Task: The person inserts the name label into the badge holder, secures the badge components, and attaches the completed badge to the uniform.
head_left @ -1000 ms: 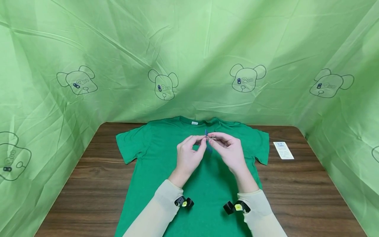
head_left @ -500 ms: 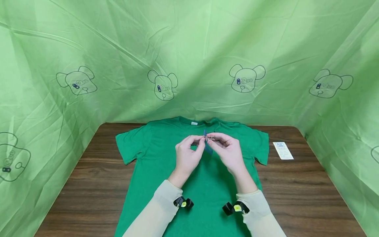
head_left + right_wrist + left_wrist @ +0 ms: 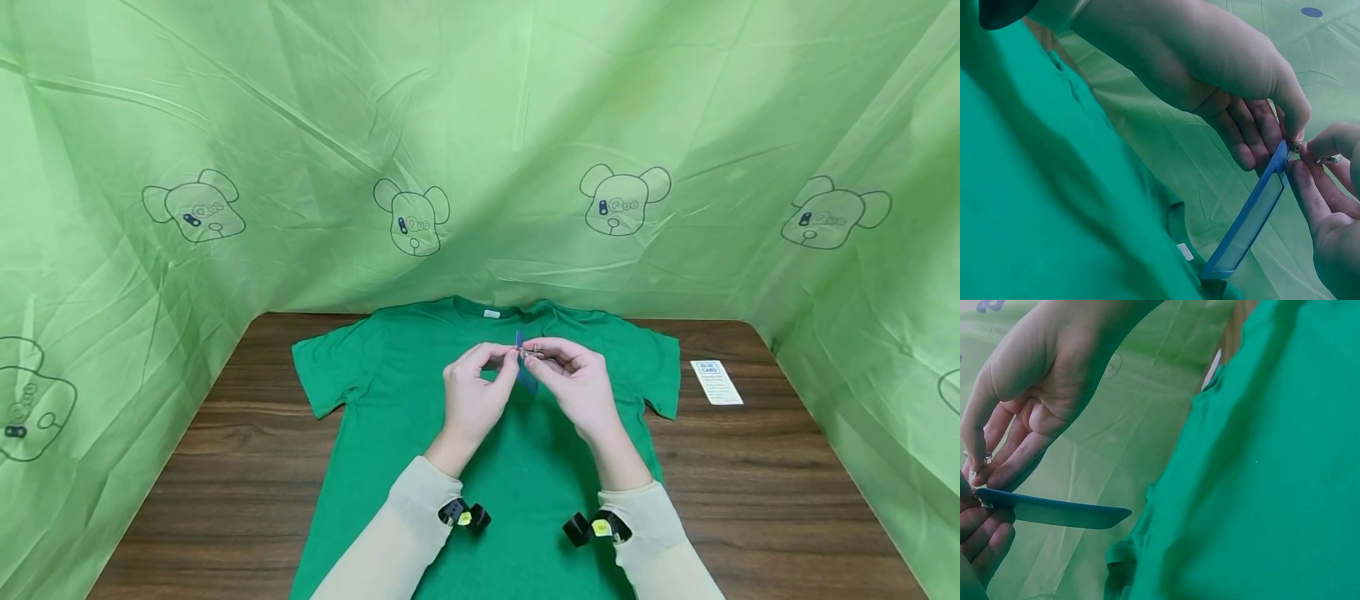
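Above the green T-shirt (image 3: 525,450), I see both hands pinching a blue badge holder (image 3: 1249,220) by its metal clip (image 3: 534,352).
Left hand (image 3: 474,396) and right hand (image 3: 576,385) grip narrowly; a fingertip slip could drop the badge holder onto the T-shirt, short of the white card (image 3: 716,382).

Green T-shirt (image 3: 375,392) flat on wooden table (image 3: 750,483), white card (image 3: 716,382) near right sleeve, green backdrop (image 3: 480,125)
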### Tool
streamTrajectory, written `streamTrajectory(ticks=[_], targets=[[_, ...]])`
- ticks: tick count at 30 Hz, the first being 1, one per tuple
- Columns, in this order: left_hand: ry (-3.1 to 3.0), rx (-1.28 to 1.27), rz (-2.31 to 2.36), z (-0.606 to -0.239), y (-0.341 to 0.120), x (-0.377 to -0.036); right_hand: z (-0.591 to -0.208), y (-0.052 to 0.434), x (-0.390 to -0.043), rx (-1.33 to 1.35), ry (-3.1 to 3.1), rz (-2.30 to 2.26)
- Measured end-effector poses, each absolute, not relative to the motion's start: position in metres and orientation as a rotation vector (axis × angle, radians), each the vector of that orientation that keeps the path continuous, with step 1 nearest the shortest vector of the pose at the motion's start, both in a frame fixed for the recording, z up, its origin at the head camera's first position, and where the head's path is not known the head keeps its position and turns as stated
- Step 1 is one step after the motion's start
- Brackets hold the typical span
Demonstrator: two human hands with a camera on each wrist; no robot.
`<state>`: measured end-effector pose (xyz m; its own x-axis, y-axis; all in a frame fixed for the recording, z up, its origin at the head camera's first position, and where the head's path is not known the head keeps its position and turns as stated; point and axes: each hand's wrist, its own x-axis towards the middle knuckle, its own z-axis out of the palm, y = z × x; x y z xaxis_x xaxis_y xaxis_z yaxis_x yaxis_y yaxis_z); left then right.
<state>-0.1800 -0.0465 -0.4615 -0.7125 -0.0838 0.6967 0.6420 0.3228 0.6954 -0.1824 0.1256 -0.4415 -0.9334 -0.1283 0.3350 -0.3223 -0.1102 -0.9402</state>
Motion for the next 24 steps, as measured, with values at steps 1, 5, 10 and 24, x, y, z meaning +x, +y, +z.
streamTrajectory(ticks=[1,5,10,24], targets=[[-1.945,-0.49,-1.445,-0.4613,-0.0464,-0.1799,-0.4417,0.1257,-0.1825,0.511,-2.0,2.188],[-1.941,-0.491,-1.453,-0.4609,-0.0463,-0.1796,-0.442,0.1258,-0.1822,0.512,-1.998,2.192],[-1.937,-0.492,-1.463,-0.4609,-0.0463,-0.1799,-0.4428,0.1262,-0.1824,0.513,-1.998,2.2],[-1.937,-0.459,-1.488,-0.4593,-0.046,-0.1789,-0.4437,0.1259,-0.1821,0.528,-1.991,2.206]])
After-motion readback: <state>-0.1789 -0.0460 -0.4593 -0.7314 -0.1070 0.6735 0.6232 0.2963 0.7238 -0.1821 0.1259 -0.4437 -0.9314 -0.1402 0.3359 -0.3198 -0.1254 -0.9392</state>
